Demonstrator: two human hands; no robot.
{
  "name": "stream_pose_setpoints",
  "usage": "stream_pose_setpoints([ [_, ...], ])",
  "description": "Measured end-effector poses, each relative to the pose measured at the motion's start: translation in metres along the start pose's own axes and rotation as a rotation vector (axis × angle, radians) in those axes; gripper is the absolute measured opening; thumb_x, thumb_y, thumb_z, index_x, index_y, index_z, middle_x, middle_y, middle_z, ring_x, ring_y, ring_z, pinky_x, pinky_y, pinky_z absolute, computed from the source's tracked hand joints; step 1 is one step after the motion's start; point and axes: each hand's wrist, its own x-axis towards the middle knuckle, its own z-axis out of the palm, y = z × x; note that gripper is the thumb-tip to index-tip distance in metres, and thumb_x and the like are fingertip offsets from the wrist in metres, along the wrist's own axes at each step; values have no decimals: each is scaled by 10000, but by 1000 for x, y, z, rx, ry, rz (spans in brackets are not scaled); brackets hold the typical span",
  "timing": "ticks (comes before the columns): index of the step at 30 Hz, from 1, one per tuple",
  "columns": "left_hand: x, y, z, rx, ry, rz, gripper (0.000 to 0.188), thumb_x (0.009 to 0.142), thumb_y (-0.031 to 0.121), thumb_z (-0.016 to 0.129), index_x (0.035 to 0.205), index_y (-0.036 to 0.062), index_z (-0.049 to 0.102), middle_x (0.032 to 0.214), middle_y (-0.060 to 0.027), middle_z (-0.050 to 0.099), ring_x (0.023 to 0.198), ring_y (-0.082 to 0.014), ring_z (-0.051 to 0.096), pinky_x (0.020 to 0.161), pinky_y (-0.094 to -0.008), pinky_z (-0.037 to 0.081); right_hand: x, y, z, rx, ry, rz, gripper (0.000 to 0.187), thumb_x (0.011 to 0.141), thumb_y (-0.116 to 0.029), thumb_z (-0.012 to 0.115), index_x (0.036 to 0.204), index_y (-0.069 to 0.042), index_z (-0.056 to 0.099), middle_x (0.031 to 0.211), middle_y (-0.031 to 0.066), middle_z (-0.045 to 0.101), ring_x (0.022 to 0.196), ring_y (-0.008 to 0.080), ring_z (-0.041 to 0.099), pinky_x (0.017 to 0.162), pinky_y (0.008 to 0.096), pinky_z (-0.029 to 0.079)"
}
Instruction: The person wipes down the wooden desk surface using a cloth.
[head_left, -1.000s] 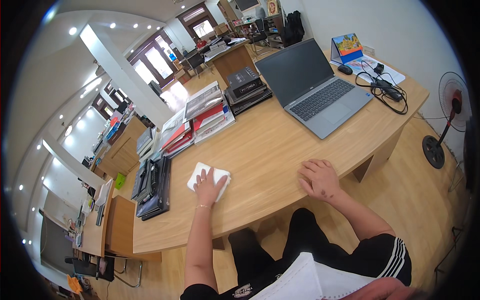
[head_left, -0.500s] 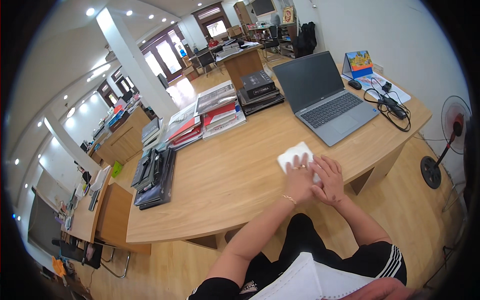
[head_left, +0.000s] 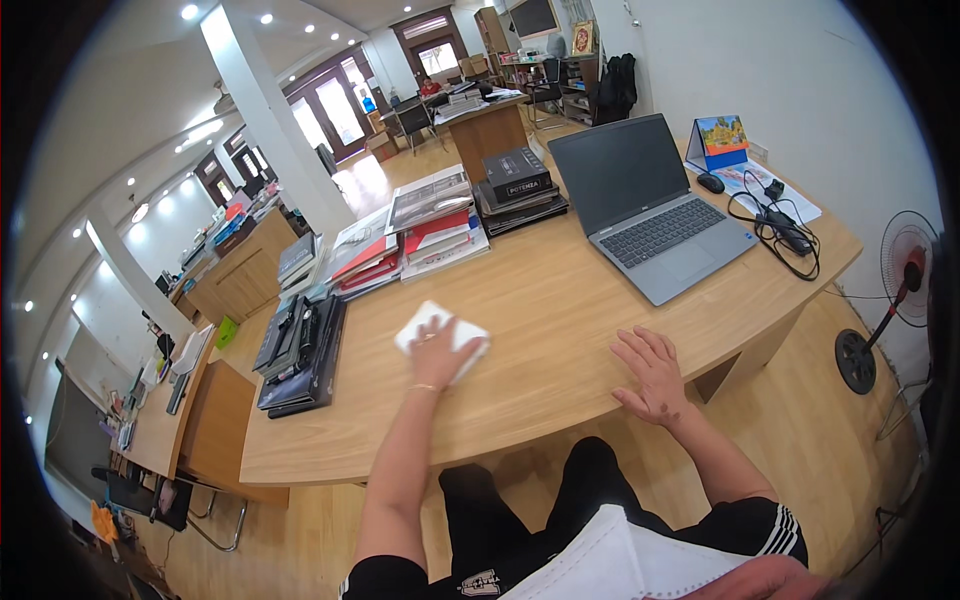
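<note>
My left hand (head_left: 433, 357) lies flat with fingers spread on a folded white cloth (head_left: 470, 336), pressing it to the wooden desk (head_left: 530, 345). A bracelet is on that wrist. The cloth's edges show around the fingers and thumb; its middle is hidden under the palm. My right hand (head_left: 650, 377) is at the desk's near edge, fingers stretched out and nothing in it. Beyond it stands an open grey laptop (head_left: 660, 215) with a dark screen.
Stacked books and papers (head_left: 425, 235) line the desk's far side, beside a black box (head_left: 517, 175). A stack of dark folders (head_left: 303, 350) stands left. A mouse (head_left: 711, 183), coiled black charger cable (head_left: 785, 232) and desk calendar (head_left: 720, 142) lie right; a fan (head_left: 905, 275) stands beyond.
My left hand has slid the white cloth leftward across the desk, away from my right hand. The hands were close together before; my right hand has stayed near the same spot.
</note>
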Motion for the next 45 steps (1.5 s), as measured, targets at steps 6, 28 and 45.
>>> stream_pose_setpoints([
  [6, 0, -107, -11, 43, 18, -256, 891, 817, 738, 523, 1474, 147, 407, 1540, -188, 345, 1415, -429, 295, 1112, -572, 238, 11, 10, -5, -10, 12, 84, 608, 791, -383, 638, 1288, -42, 561, 1360, 159, 529, 1288, 376, 434, 1067, 490, 305],
  [28, 0, 222, 27, -190, -95, 542, 961, 794, 765, 512, 1491, 118, 374, 1559, -164, 315, 1443, -395, 256, 1157, -555, 187, 6, 13, 4, 7, 189, 93, 482, 798, -316, 623, 1198, -48, 622, 1245, 128, 616, 1192, 351, 516, 1015, 455, 351],
  [45, -63, -76, -25, -68, 1, -69, 907, 792, 688, 582, 1455, 89, 427, 1525, -231, 347, 1416, -444, 279, 1142, -547, 180, 4, 13, 2, -27, 135, 86, 447, 800, -284, 658, 1194, -75, 629, 1229, 110, 625, 1187, 331, 525, 1000, 442, 372],
])
